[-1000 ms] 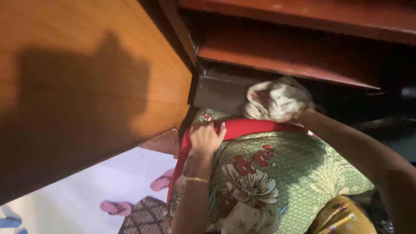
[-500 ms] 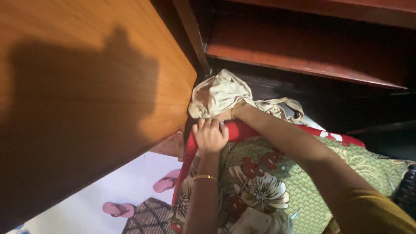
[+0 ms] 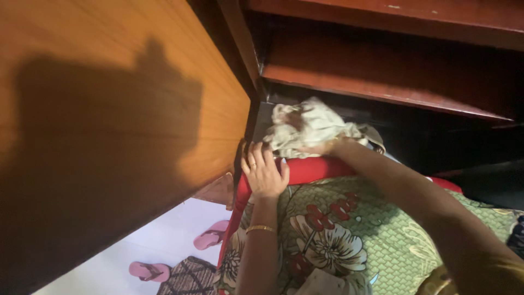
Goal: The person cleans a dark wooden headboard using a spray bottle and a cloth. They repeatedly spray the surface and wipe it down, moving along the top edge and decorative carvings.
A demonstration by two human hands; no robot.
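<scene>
Crumpled cloth (image 3: 308, 127): soft, light, limp; gripped anywhere, bunched in right hand (image 3: 322, 147). Left hand (image 3: 266, 173) flat, open, pressing red-edged floral mattress (image 3: 349, 229).

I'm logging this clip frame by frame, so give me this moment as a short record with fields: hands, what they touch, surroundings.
left hand: flat on the red edge of a green floral mattress, gold bangle on the wrist
right hand: mostly hidden under a crumpled cream cloth that it presses at a dark ledge
above: reddish wooden shelves
left side: orange wooden panel with a shadow on it
floor: pink slippers, dark woven mat
</scene>
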